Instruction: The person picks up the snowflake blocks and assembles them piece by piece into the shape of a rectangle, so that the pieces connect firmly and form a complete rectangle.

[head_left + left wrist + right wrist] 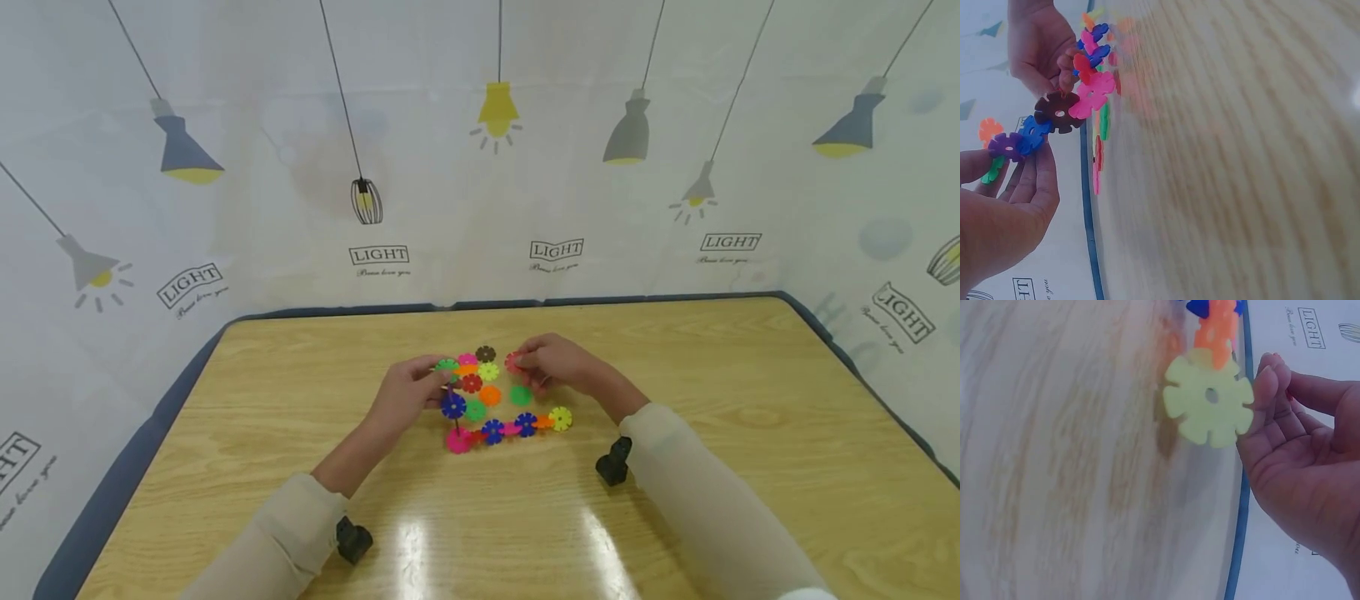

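Notched plastic flower discs are joined into a bent chain. My left hand (405,392) grips its far left end, around a green disc (447,367). In the left wrist view, the thumb and fingers hold the chain near a purple disc (1007,147), beside blue and brown discs (1060,114). From a pink corner disc (459,441) the chain runs right to a yellow disc (560,418), large in the right wrist view. My right hand (558,362) pinches a red disc (513,362) between thumb and fingers; only slivers of red show in the right wrist view.
Loose discs lie between the hands, among them a brown disc (486,354), a red disc (471,383) and a green disc (521,396). Everything is on a wooden table (480,517). A printed backdrop (457,167) rises behind its far edge and sides.
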A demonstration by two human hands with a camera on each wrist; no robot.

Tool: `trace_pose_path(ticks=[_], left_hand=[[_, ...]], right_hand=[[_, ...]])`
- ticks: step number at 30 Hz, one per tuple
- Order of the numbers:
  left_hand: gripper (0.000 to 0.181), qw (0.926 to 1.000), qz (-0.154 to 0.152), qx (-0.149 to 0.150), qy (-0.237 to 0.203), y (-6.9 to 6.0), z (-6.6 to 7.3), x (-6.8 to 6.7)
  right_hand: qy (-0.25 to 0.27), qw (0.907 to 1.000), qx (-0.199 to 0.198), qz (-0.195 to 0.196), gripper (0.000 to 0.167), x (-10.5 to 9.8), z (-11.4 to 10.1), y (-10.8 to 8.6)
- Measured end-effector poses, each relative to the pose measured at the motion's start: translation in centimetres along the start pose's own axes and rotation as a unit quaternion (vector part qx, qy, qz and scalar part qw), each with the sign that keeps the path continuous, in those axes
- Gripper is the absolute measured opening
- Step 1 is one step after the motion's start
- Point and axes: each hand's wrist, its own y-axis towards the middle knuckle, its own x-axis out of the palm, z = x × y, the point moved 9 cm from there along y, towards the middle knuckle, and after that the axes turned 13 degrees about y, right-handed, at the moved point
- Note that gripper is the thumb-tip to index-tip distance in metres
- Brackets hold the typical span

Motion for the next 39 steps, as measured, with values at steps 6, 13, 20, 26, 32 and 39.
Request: trace_pose_path(ticks=[6, 13, 20, 26, 32, 39], left_hand=[[0.032, 1.0, 0.002, -0.006, -0.002, 0.0, -0.1, 0.2], [0.029, 0.9999, 0.013, -0.005, -0.001, 0.0, 0.0, 0.2], [0.028, 0.9998, 0.017, -0.001, 0.001, 0.0, 0.0, 0.3], [0.028, 0.9999, 0.015, 0.005, 0.003, -0.1, 0.2, 0.5], [0.028, 0.9998, 0.015, 0.007, 0.011, 0.0, 0.5, 0.6], [0.028, 0.9998, 0.015, 0.012, 0.01, 0.0, 0.5, 0.8]], right_hand=[[0.007, 0.9998, -0.015, -0.009, 0.027, 0.6, -0.7, -1.0], [0.004, 0.9978, -0.052, -0.04, 0.027, 2.0, -2.1, -2.4], [-0.015, 0.9949, -0.082, -0.056, 0.022, 3.0, -3.3, -3.1], [-0.04, 0.9933, -0.094, -0.053, 0.021, 3.4, -4.0, -3.5], [-0.067, 0.9909, -0.107, -0.048, 0.022, 3.6, -4.7, -3.6], [-0.117, 0.9865, -0.113, -0.017, 0.018, 3.4, -5.3, -3.8]])
